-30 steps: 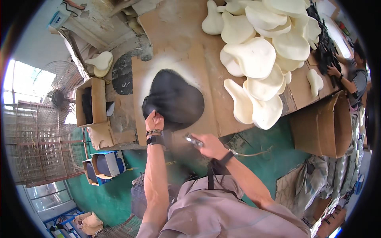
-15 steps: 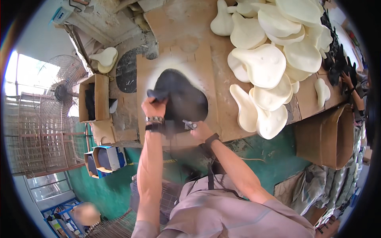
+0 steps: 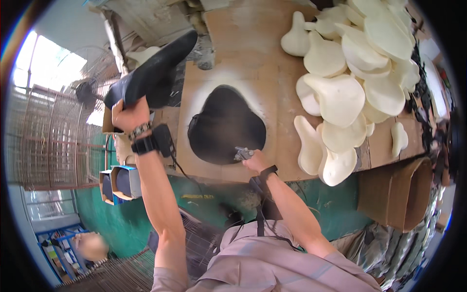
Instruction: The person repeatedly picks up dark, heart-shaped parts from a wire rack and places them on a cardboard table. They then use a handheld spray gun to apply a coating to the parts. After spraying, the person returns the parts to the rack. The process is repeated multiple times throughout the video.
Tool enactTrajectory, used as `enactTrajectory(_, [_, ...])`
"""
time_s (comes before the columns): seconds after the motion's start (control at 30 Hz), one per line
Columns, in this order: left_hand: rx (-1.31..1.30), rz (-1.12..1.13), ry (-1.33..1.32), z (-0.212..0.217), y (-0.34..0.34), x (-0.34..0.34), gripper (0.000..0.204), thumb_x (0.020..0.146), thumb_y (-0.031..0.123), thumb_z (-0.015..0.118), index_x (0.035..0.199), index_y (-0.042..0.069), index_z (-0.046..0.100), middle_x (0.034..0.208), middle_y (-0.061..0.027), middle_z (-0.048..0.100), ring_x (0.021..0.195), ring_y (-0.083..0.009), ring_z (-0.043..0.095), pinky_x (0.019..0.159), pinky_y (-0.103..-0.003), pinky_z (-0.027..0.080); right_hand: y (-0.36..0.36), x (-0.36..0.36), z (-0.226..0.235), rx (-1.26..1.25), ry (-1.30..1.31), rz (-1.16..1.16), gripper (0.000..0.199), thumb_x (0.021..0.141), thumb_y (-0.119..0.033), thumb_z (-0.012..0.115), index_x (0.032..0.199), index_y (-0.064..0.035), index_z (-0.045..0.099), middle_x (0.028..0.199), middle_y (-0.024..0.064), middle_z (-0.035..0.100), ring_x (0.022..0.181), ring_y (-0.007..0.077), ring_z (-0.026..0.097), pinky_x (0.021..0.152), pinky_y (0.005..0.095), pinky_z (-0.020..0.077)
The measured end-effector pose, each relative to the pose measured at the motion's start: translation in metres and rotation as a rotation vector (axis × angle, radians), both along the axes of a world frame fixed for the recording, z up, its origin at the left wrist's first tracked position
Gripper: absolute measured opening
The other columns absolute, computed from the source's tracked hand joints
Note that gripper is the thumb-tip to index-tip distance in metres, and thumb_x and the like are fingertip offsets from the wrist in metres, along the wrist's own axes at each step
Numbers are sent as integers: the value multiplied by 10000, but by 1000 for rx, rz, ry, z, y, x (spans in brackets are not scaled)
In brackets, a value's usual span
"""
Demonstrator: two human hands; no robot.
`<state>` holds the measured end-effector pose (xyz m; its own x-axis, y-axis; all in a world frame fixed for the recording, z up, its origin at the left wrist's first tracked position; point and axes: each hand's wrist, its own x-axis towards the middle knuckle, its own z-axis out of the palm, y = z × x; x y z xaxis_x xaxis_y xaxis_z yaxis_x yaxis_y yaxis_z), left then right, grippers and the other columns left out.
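My left hand [image 3: 131, 115] is closed on the edge of a black saddle-shaped cover [image 3: 160, 68], lifted above the worktable's left side. Its underside is partly hidden. In my right hand [image 3: 256, 159] is a small metal spray gun [image 3: 242, 154], with the nozzle end toward the cardboard. Just beyond that gun, another black saddle-shaped piece [image 3: 226, 124] lies flat on a cardboard sheet [image 3: 192, 104]. Pale overspray rings its outline. Whether it is one layer or a stack, I cannot tell.
Cream foam saddle pads [image 3: 335, 100] form a heap on the right of the table. A large cardboard box [image 3: 389, 194] stands below its right edge. A wire fan [image 3: 87, 90] and blue-and-white boxes [image 3: 127, 182] are at the left. A strapped device trails a cable by my left wrist.
My left hand has peeled the black cover off the cardboard area and carried it up to the left. The spray gun stays near the flat piece, still in my right hand.
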<state>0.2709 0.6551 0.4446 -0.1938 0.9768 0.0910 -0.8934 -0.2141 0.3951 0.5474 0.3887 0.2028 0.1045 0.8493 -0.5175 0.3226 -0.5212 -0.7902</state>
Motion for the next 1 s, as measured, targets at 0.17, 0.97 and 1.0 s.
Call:
enactTrajectory(0.17, [-6, 140, 18, -25, -135, -83, 364, 773, 32, 582, 1110, -84, 652, 1168, -213, 708, 1139, -368, 660, 1069, -516, 491, -23, -29, -24, 281, -238, 59, 435, 832, -148, 666, 1259, -62, 683, 1007, 262, 717, 938, 477, 673, 826, 562, 537])
enactTrajectory(0.97, [-411, 1693, -758, -213, -932, -219, 251, 713, 94, 552, 930, 0, 638, 1059, -132, 688, 1040, -321, 672, 930, -434, 552, -210, -178, 106, 157, -449, 1178, 372, 798, -1, 631, 1162, 30, 697, 752, 63, 655, 697, 171, 599, 661, 354, 506])
enactTrajectory(1.0, [-421, 1754, -761, -232, -955, -219, 329, 706, 83, 554, 1005, -15, 651, 1094, -124, 694, 1061, -332, 669, 966, -451, 547, -208, -188, 104, 179, -450, 1209, 291, 800, -15, 643, 1084, 29, 692, 748, 52, 651, 688, 158, 589, 649, 346, 495])
